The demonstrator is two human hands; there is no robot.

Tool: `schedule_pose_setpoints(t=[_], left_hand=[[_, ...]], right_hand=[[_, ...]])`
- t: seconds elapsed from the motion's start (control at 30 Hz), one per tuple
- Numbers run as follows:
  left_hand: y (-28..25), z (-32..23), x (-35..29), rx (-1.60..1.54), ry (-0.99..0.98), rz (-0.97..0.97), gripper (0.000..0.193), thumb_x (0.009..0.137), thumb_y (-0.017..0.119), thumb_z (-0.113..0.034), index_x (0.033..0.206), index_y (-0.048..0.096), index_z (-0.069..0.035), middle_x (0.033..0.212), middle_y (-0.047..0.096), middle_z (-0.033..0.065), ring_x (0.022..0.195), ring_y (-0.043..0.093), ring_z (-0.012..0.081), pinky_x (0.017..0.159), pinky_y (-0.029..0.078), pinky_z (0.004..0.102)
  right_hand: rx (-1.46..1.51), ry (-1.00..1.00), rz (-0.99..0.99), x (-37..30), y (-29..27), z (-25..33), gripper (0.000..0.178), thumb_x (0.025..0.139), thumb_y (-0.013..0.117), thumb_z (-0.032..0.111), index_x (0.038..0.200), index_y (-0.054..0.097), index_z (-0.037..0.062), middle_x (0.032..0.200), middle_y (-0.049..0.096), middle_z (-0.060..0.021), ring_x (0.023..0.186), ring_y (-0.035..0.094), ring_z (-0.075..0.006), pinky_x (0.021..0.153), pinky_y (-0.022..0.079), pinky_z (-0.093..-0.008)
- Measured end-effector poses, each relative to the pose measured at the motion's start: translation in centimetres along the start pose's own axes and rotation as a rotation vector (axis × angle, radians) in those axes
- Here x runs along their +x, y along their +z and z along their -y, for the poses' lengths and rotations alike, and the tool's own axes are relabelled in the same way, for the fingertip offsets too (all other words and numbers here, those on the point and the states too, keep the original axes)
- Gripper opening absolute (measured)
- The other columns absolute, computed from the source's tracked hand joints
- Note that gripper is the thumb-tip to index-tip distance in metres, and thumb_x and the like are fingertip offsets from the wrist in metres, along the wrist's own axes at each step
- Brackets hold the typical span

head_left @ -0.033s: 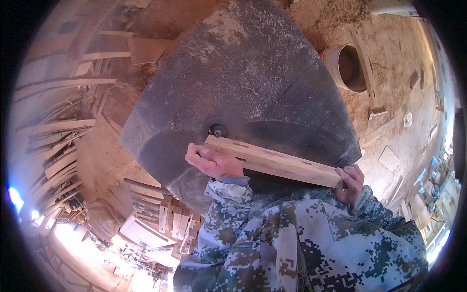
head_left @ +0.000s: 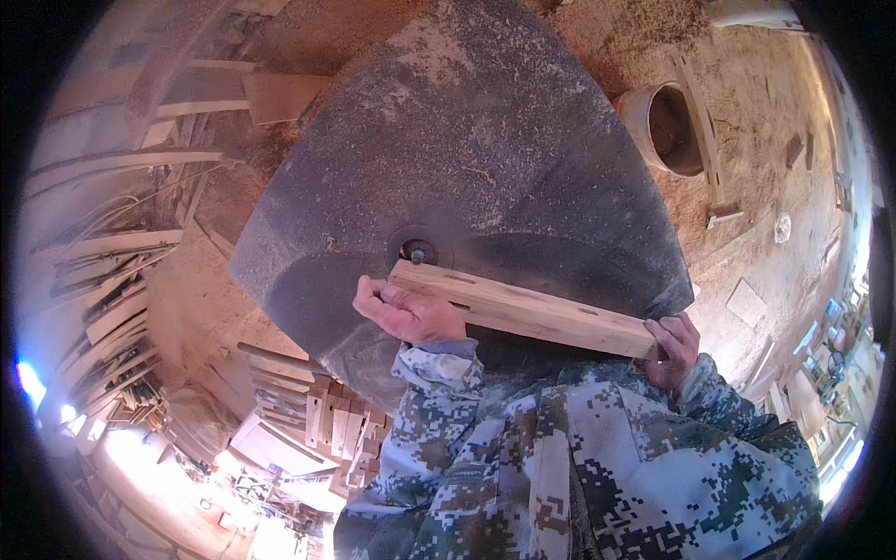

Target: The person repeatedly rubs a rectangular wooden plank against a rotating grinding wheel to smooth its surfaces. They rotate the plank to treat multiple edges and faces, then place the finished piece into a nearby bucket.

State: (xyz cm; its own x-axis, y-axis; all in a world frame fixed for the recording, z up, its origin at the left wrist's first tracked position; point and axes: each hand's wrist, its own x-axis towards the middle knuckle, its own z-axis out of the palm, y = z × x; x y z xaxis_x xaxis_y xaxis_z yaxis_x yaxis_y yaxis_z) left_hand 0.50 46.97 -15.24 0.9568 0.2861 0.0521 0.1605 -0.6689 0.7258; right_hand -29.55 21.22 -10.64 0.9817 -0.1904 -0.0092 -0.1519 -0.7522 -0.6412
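Note:
A pale wooden bar [head_left: 541, 313] with slots cut into it lies slantwise over the dark metal machine table [head_left: 485, 121]. Its left end is close beside a small upright spindle [head_left: 417, 254] that stands in a round opening in the tabletop; whether they touch I cannot tell. My left hand [head_left: 415, 315] is closed at the bar's near side by that end, fingers curled and partly hidden. At the other end my right hand [head_left: 670, 350] grips the bar, its fingers bent over the top. Fine dust and chips are scattered over the metal surface.
Beyond the table's right edge a round bucket [head_left: 674, 131] stands on the dusty floor, with a long board [head_left: 700, 131] beside it. Stacked wooden pieces [head_left: 331, 420] sit at the lower left, near the table. Many boards [head_left: 117, 313] lean farther left.

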Motion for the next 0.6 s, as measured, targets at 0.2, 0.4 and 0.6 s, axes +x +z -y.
schedule_pose_setpoints(t=[0.2,0.4,0.6], left_hand=[[-0.2,-0.3,0.1,-0.084,-0.064,-0.022,0.042,0.114,0.034,-0.014,0.152,0.041,0.002,0.123,0.057,0.0134,0.113,0.057,0.0252,0.106,0.046,0.0402],[-0.2,-1.4,0.1,-0.083,-0.155,-0.056,0.045,0.113,0.033,-0.014,0.154,0.039,0.003,0.124,0.057,0.0131,0.114,0.058,0.0252,0.106,0.047,0.0405],[-0.4,-2.1,0.1,0.004,-0.180,-0.070,0.046,0.114,0.031,-0.015,0.155,0.039,0.003,0.126,0.058,0.0140,0.115,0.059,0.0261,0.106,0.047,0.0403]], right_hand=[[-0.011,-0.034,0.053,1.6,-1.0,-1.5,0.062,0.059,0.073,0.005,0.120,0.070,-0.0013,0.094,0.066,-0.0164,0.078,0.063,-0.0381,0.069,0.053,-0.0474],[0.014,-0.039,0.081,3.4,-1.9,-2.1,0.057,0.062,0.071,0.005,0.119,0.071,-0.0015,0.098,0.066,-0.0170,0.080,0.064,-0.0388,0.070,0.053,-0.0484],[-0.052,-0.051,0.134,4.8,-2.5,-2.4,0.058,0.062,0.073,0.007,0.119,0.070,-0.0004,0.097,0.064,-0.0161,0.081,0.063,-0.0392,0.070,0.052,-0.0483]])
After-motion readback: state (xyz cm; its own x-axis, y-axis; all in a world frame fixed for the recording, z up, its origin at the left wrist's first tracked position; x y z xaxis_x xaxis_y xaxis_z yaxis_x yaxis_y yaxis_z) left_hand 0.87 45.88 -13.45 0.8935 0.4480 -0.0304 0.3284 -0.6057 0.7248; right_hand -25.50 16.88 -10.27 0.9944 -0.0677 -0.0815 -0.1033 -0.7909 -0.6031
